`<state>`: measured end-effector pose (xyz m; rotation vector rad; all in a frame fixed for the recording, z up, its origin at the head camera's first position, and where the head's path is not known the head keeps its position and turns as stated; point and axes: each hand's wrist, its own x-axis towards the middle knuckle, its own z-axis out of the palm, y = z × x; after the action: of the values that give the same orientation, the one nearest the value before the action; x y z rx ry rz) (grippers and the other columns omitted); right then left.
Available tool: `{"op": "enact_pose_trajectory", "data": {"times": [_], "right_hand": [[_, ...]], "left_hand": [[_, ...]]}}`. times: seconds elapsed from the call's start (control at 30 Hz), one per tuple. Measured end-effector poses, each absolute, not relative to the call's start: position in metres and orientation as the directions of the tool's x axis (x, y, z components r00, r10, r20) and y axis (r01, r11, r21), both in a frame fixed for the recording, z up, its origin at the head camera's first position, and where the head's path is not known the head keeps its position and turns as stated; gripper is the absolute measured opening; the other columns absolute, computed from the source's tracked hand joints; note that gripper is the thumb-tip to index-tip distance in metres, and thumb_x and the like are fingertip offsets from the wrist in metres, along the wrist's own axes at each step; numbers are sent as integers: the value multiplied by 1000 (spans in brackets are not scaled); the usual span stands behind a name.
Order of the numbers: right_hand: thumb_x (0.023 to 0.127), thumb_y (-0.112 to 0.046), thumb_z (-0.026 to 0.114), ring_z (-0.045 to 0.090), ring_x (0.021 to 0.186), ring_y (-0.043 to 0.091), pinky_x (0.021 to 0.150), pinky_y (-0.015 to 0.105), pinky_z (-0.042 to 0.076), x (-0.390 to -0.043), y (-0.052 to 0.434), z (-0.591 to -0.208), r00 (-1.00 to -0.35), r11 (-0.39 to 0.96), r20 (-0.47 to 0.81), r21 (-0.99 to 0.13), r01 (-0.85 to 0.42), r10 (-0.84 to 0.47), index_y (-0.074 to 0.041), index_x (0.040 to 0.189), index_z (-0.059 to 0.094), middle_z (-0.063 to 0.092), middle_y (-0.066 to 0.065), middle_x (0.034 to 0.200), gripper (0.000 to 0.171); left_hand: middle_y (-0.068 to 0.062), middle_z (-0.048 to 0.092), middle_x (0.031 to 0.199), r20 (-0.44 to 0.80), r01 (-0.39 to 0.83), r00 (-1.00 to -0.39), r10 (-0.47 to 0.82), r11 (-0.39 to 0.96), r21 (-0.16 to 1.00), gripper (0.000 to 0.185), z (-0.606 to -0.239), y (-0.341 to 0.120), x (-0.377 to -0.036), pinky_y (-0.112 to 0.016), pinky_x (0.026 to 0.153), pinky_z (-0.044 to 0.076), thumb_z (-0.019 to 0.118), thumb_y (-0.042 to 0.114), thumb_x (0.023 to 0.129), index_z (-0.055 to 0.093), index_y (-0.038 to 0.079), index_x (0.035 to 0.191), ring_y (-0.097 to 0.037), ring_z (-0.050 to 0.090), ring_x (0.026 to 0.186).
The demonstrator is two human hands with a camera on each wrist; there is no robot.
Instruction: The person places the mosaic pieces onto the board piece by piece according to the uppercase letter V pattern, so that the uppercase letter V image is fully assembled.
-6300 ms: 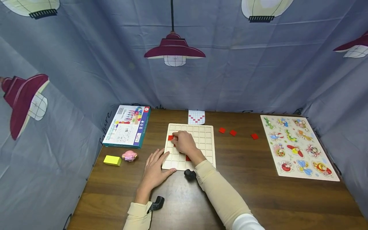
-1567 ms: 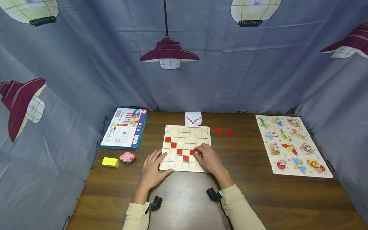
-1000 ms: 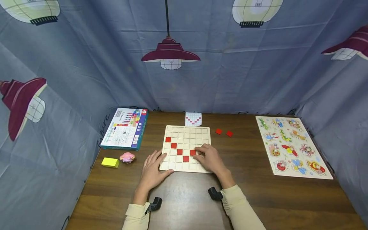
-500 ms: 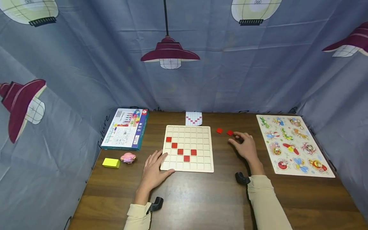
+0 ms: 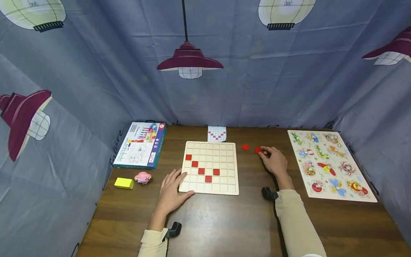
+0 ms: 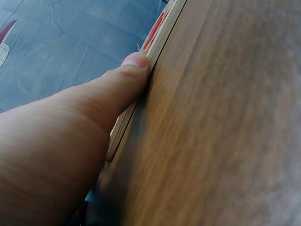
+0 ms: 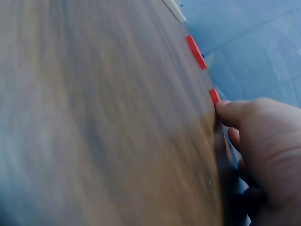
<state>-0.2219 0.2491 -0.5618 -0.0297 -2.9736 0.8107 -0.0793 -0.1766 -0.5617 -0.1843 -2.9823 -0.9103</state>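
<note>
Red tile (image 5: pixel 258 150) sits loose on the counter (image 5: pixel 224 221) at 2 o'clock from the grid board (image 5: pixel 210 167); right hand (image 5: pixel 274 161) fingers pinch its edge, while left hand (image 5: pixel 171 191) lies flat, thumb bracing the board's corner so it won't slide

grid board (image 5: pixel 210 167) mid-table, box (image 5: pixel 141 144) left, animal puzzle (image 5: pixel 330 164) right
</note>
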Motion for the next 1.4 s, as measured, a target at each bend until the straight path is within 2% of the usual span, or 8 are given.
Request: {"op": "enact_pose_trajectory", "data": {"times": [0.07, 0.17, 0.27, 0.37, 0.5, 0.7, 0.83, 1.4], "right_hand": [[101, -36, 62, 63, 103, 34, 75, 50, 51, -222, 251, -560, -999, 867, 49, -497, -30, -6, -14, 141, 61, 66, 8, 108, 46], [101, -36, 62, 62, 93, 31, 71, 47, 49, -225, 254, -556, -996, 878, 59, -472, -81, -60, -13, 144, 58, 65, 7, 106, 48], [101, -40, 62, 60, 85, 30, 67, 46, 48, -227, 256, -556, -995, 888, 58, -449, -101, -83, -14, 139, 61, 65, 7, 105, 46], [102, -42, 61, 62, 91, 32, 70, 50, 50, -222, 255, -560, -997, 891, 52, -446, -80, -63, -15, 134, 64, 66, 8, 107, 42], [102, -40, 62, 60, 97, 32, 74, 50, 49, -212, 252, -568, -995, 869, 95, -489, -73, -30, -12, 129, 66, 66, 9, 105, 39], [100, -28, 67, 53, 84, 28, 76, 40, 35, -200, 243, -574, -978, 818, 202, -555, -154, -47, -4, 120, 68, 62, 10, 90, 31], [98, -23, 69, 51, 82, 27, 76, 38, 31, -197, 240, -573, -968, 788, 247, -587, -183, -40, -3, 116, 69, 60, 9, 87, 27], [93, -17, 75, 48, 83, 18, 73, 30, 36, -177, 198, -571, -950, 680, 283, -671, -294, -131, -5, 110, 72, 58, 2, 83, 21]], "left_hand": [[-6, 43, 161, 53, 117, -993, 105, 825, 553, 81, -562, -177, -79, -57, 127, 17, 78, 59, 81, 53, 22, 149, -33, 29, 155], [-5, 42, 161, 51, 111, -994, 99, 825, 554, 82, -562, -176, -79, -57, 127, 17, 77, 60, 81, 52, 22, 150, -32, 28, 155], [-6, 42, 161, 55, 113, -994, 99, 824, 556, 83, -561, -176, -79, -58, 127, 17, 77, 60, 81, 52, 22, 150, -33, 28, 155], [-7, 44, 160, 71, 126, -992, 104, 825, 551, 82, -561, -176, -78, -59, 126, 19, 79, 58, 81, 53, 21, 149, -34, 30, 154], [-8, 46, 158, 101, 149, -989, 112, 821, 551, 81, -561, -177, -78, -60, 125, 21, 80, 56, 80, 55, 19, 147, -36, 32, 152], [-6, 44, 160, 58, 116, -993, 101, 815, 568, 82, -560, -178, -77, -57, 127, 17, 79, 58, 80, 53, 21, 149, -33, 29, 155], [-7, 45, 159, 85, 136, -991, 107, 810, 570, 81, -558, -176, -77, -58, 126, 19, 80, 57, 80, 54, 20, 148, -34, 30, 154], [-5, 42, 161, 48, 119, -993, 112, 815, 567, 82, -558, -176, -78, -55, 128, 15, 79, 58, 81, 53, 21, 149, -32, 27, 156]]}}
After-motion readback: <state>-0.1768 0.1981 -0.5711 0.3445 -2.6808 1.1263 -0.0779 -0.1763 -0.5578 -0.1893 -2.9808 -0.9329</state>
